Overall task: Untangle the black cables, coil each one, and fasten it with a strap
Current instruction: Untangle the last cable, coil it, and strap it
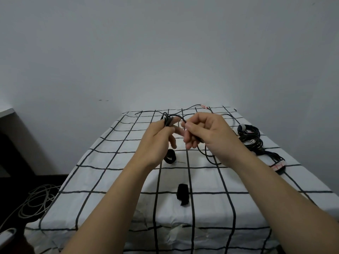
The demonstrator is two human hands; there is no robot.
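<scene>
Coiling was underway: the left hand (pixel 157 136) pinched the cable (pixel 176 117) loops, the right hand (pixel 205 133) gripped its slack, next likely needing a strap (pixel 183 194).

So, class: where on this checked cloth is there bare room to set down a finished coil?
Free: the left half of the cloth, left of the strap; also the near right corner. Crowded: the right edge, with the bundled cables.
</scene>
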